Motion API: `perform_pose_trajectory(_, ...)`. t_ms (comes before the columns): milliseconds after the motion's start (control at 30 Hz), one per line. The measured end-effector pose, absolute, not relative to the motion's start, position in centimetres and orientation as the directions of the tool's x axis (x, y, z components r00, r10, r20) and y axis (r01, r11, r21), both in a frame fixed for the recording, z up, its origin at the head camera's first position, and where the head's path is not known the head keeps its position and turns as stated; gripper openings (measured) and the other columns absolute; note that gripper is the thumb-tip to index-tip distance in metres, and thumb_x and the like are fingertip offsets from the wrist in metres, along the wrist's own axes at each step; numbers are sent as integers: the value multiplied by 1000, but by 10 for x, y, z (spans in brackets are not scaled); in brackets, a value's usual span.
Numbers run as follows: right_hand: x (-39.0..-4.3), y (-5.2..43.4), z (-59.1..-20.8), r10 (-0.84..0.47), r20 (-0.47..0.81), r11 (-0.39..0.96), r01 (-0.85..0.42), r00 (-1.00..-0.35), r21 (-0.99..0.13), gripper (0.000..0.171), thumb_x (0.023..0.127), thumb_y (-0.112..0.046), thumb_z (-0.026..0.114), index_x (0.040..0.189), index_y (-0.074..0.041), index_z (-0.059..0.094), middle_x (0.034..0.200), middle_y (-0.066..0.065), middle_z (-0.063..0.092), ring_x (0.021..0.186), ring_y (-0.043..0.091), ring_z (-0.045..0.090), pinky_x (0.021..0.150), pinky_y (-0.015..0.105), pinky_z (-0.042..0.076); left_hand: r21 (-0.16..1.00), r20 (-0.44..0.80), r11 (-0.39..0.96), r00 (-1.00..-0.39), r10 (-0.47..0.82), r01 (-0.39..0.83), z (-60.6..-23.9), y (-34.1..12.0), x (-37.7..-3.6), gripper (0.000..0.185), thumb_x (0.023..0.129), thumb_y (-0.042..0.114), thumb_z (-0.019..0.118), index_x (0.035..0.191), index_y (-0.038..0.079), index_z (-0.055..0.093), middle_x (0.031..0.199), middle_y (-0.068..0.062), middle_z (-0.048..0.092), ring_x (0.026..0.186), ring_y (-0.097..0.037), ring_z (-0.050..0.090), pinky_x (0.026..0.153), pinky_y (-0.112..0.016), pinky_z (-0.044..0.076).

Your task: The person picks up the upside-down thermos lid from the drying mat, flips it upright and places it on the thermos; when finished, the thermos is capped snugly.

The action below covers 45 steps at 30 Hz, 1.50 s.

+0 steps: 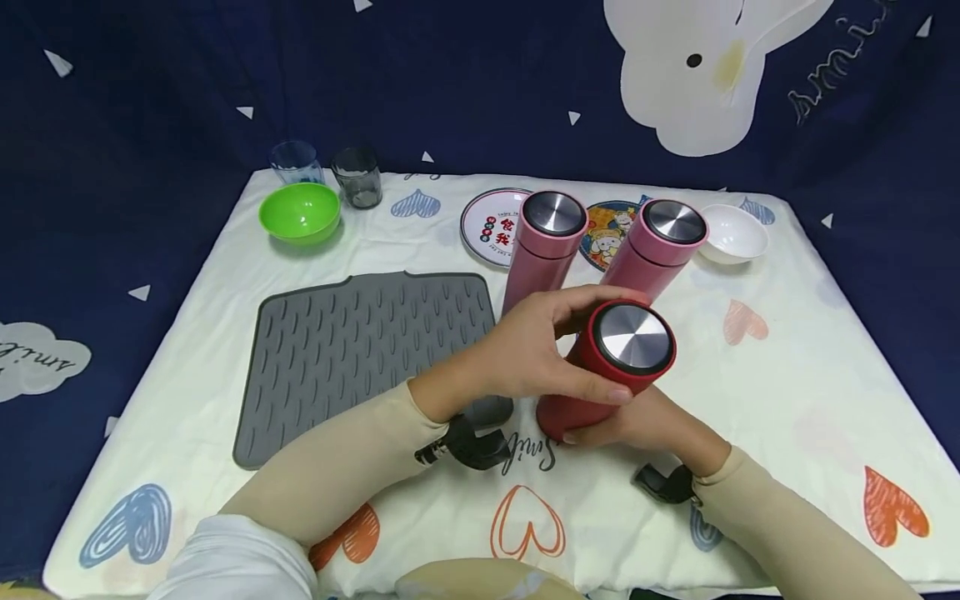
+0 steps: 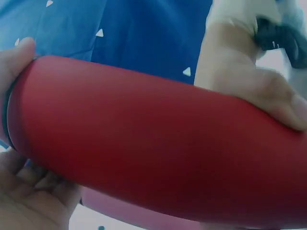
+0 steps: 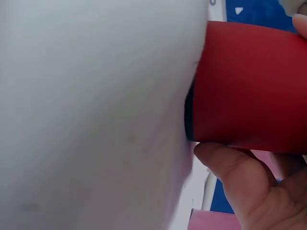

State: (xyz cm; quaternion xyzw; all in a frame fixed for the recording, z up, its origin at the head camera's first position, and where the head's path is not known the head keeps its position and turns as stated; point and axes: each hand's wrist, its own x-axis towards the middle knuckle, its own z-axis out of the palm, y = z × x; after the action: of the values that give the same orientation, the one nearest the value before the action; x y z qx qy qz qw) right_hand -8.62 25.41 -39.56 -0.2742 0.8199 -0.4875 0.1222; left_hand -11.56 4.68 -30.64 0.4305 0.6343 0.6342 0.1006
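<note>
A red thermos flask (image 1: 573,412) with a shiny metal-topped lid (image 1: 636,337) stands slightly tilted in front of me, held between both hands. My left hand (image 1: 532,346) grips it near the top, thumb across the front and fingers round the back. Lower down, my right hand (image 1: 656,427) holds the body close to the base. The left wrist view shows the red body (image 2: 158,143) lengthwise. In the right wrist view, the dark base (image 3: 189,115) is right at the white cloth, fingers (image 3: 240,177) alongside. Two pink thermos flasks (image 1: 543,254) (image 1: 652,250) stand just behind.
A grey ridged mat (image 1: 367,350) lies left of the flasks. Farther back are a green bowl (image 1: 300,214), two glasses (image 1: 296,162) (image 1: 358,179), a white printed plate (image 1: 483,229), a colourful round plate (image 1: 606,237) and a white bowl (image 1: 735,233).
</note>
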Motion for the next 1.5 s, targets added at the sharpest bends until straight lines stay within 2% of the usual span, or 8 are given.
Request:
perform_pose_trajectory(300, -84, 256, -395, -584, 27, 436, -341, -811, -833, 52, 72, -26, 89, 113, -15, 59, 106, -7, 63, 95, 14, 60, 86, 29, 47, 828, 465, 29, -714, 523, 560, -303, 53, -94, 74, 66, 30, 92, 128, 11, 55, 116, 6, 61, 105, 0, 56, 92, -20, 46)
perform_pose_trajectory(433, -84, 256, -396, -576, 45, 418, -341, -816, -842, 54, 68, -26, 91, 112, -17, 60, 106, -7, 63, 96, 15, 59, 86, 30, 47, 860, 444, -51, -697, 563, 507, -305, 51, -103, 72, 63, 21, 93, 127, 10, 60, 108, 7, 67, 101, -2, 60, 90, -23, 48)
perform_pose_trajectory(700, -75, 235, -399, -551, 55, 408, -326, -833, -853, 57, 65, -16, 92, 112, -14, 59, 105, -6, 63, 95, 15, 59, 84, 30, 48, 907, 318, -4, -677, 664, 422, -307, 37, -105, 74, 69, 23, 90, 134, 16, 55, 109, 10, 67, 104, -5, 60, 91, -26, 48)
perform_pose_trajectory(833, -69, 239, -379, -542, 102, 394, -360, -834, -845, 53, 65, -4, 89, 110, -7, 62, 104, -3, 66, 93, 14, 62, 85, 27, 48, 895, 246, 91, -654, 715, 436, -309, 31, -102, 93, 75, 34, 86, 149, 14, 34, 129, 8, 57, 119, -3, 51, 101, -28, 42)
perform_pose_trajectory(967, -69, 266, -370, -530, 150, 358, -380, -835, -853, 54, 66, 4, 87, 114, 0, 64, 109, 10, 68, 99, 14, 64, 90, 23, 47, 826, 33, 318, -602, 797, 466, -319, 13, -97, 103, 82, 52, 75, 157, 17, 12, 144, 9, 45, 123, -6, 48, 105, -34, 38)
perform_pose_trajectory(1100, -77, 302, -365, -469, 135, 368, -333, -873, -868, 56, 69, 10, 83, 120, 6, 61, 114, 21, 66, 105, 15, 64, 91, 20, 46, 720, -189, 491, -541, 819, 490, -334, -9, -98, 97, 86, 52, 70, 156, 15, 16, 140, 5, 52, 121, -12, 52, 104, -34, 39)
perform_pose_trajectory(1200, -87, 325, -361, -393, 97, 409, -269, -914, -872, 54, 72, 11, 81, 121, 7, 60, 113, 19, 67, 102, 14, 65, 87, 20, 47, 664, -285, 556, -518, 806, 500, -344, -19, -99, 91, 86, 49, 71, 155, 13, 23, 134, 2, 56, 123, -13, 51, 104, -32, 37)
perform_pose_trajectory(1500, -131, 375, -371, -209, 11, 460, -108, -978, -882, 54, 80, 6, 77, 129, 3, 54, 117, 6, 68, 106, 12, 62, 89, 21, 45, 623, -305, 569, -504, 808, 536, -360, -27, -95, 78, 89, 43, 71, 151, 11, 35, 134, 3, 57, 126, -12, 48, 107, -32, 35)
